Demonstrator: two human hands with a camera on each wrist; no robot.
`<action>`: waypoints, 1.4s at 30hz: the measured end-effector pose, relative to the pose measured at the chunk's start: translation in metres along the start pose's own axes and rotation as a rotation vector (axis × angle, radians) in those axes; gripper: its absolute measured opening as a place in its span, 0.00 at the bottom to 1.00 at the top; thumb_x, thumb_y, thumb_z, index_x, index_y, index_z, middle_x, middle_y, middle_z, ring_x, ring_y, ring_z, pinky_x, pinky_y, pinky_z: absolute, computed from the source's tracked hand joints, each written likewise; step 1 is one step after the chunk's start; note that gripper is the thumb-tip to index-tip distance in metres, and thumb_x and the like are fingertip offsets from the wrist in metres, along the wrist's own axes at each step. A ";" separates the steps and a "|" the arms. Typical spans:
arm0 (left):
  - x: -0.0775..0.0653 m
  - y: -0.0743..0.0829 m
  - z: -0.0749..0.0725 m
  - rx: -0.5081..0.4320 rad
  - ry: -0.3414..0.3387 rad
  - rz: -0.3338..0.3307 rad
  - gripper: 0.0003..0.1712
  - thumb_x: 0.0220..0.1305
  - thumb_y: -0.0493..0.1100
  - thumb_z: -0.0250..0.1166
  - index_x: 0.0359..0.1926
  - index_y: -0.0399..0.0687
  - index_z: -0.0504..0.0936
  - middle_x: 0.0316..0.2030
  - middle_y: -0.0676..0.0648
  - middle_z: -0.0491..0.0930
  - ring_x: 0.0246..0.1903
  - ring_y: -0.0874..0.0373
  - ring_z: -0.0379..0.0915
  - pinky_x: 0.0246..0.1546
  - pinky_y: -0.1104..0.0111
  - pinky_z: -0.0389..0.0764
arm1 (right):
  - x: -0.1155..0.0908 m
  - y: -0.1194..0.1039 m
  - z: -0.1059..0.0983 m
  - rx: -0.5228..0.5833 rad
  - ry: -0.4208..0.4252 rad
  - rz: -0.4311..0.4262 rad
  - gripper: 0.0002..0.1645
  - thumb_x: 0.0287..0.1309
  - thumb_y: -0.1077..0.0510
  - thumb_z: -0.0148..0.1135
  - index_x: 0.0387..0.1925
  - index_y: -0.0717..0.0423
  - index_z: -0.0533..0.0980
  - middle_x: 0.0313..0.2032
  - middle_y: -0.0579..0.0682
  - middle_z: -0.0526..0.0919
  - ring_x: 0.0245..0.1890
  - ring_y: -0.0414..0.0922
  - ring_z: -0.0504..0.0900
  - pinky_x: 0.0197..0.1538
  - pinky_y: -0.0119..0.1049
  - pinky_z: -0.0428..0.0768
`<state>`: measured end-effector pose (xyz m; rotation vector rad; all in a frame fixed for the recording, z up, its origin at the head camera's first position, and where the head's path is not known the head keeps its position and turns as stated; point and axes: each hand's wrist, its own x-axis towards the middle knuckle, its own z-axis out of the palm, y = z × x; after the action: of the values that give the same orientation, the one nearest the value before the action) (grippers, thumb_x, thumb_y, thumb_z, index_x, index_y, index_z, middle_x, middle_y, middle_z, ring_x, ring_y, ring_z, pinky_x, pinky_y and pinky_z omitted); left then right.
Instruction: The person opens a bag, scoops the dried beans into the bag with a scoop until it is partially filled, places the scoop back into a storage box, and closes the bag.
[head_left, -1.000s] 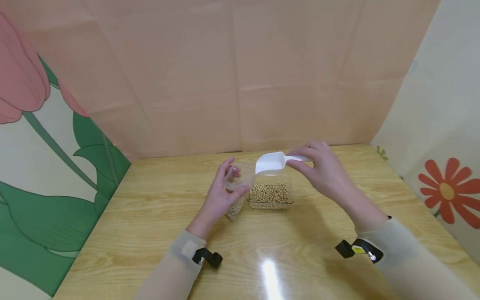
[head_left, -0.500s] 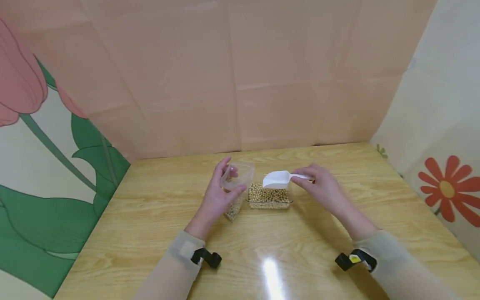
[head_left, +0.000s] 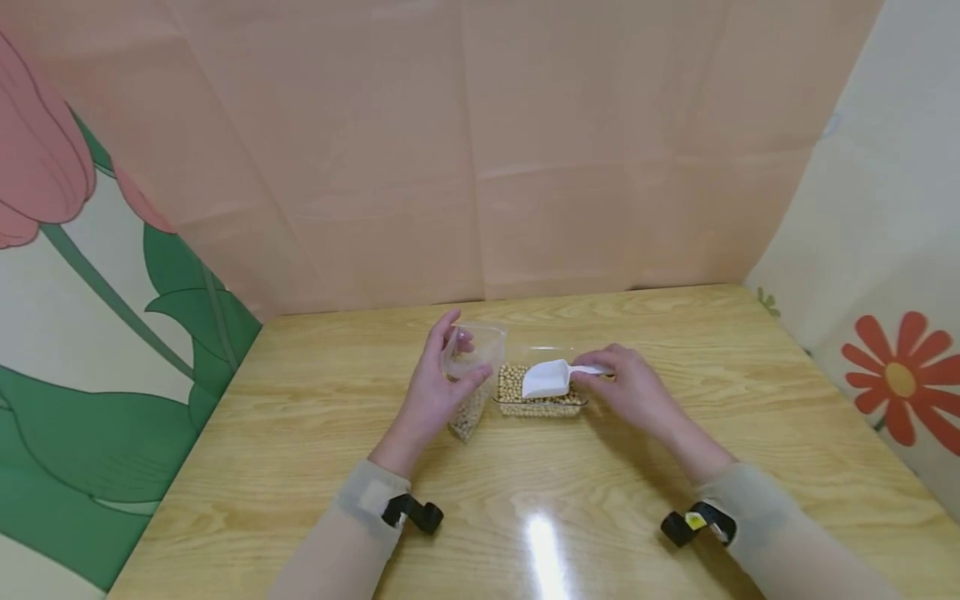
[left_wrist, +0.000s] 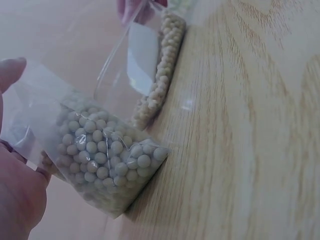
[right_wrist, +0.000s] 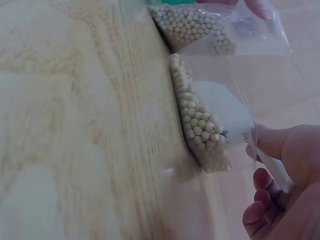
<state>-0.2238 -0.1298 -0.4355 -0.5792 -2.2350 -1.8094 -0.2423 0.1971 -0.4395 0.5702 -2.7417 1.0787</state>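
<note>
My left hand (head_left: 431, 387) grips the upper part of a clear plastic bag (left_wrist: 107, 155), thumb on the near side and fingers round the far side. Its mouth is spread, and pale round beans fill its lower part, which stands on the table. Just right of it is a clear rectangular container (head_left: 542, 411) with a layer of similar beans (right_wrist: 197, 125). Between thumb and fingers, my right hand (head_left: 633, 387) pinches the handle of a white scoop (head_left: 547, 380). The scoop's blade is inside the container, close over the beans, and looks empty in the head view.
Both things stand on a wood-grain table (head_left: 315, 467). A pinkish sheet (head_left: 480, 150) hangs behind the table's back edge. Painted walls rise at either side, with a red flower (head_left: 900, 379) on the right one.
My right hand has brought the scoop down from beside the bag's mouth into the bean container. The left hand keeps its grip on the bag, nearly still.
</note>
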 end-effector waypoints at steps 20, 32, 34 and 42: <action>0.003 0.007 0.008 0.068 0.072 0.009 0.56 0.72 0.38 0.77 0.88 0.58 0.53 0.61 0.38 0.69 0.64 0.42 0.70 0.57 0.54 0.81 | -0.002 0.012 -0.030 -0.109 -0.022 0.055 0.28 0.74 0.48 0.74 0.69 0.55 0.83 0.63 0.69 0.79 0.64 0.71 0.72 0.62 0.72 0.73; 0.005 0.016 -0.009 0.155 -0.111 -0.037 0.47 0.66 0.28 0.71 0.81 0.53 0.65 0.61 0.38 0.64 0.64 0.42 0.65 0.43 0.67 0.82 | 0.005 -0.049 -0.014 0.056 0.117 -0.166 0.20 0.76 0.57 0.72 0.65 0.52 0.85 0.64 0.58 0.82 0.69 0.63 0.73 0.69 0.69 0.70; 0.004 0.018 -0.018 0.154 -0.159 -0.047 0.49 0.66 0.27 0.70 0.83 0.52 0.62 0.64 0.38 0.64 0.69 0.40 0.64 0.43 0.66 0.82 | 0.008 -0.057 -0.005 0.105 0.086 -0.177 0.20 0.76 0.57 0.72 0.65 0.51 0.85 0.64 0.55 0.83 0.68 0.59 0.75 0.70 0.66 0.72; 0.004 0.027 -0.034 0.217 -0.212 -0.086 0.57 0.66 0.25 0.66 0.89 0.58 0.53 0.70 0.42 0.64 0.73 0.41 0.65 0.65 0.47 0.79 | 0.017 -0.085 0.026 0.239 -0.001 -0.242 0.26 0.74 0.59 0.74 0.70 0.54 0.81 0.66 0.52 0.84 0.68 0.55 0.80 0.70 0.58 0.77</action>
<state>-0.2188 -0.1581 -0.4024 -0.6680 -2.5918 -1.5769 -0.2243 0.1172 -0.4008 0.9076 -2.4770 1.3476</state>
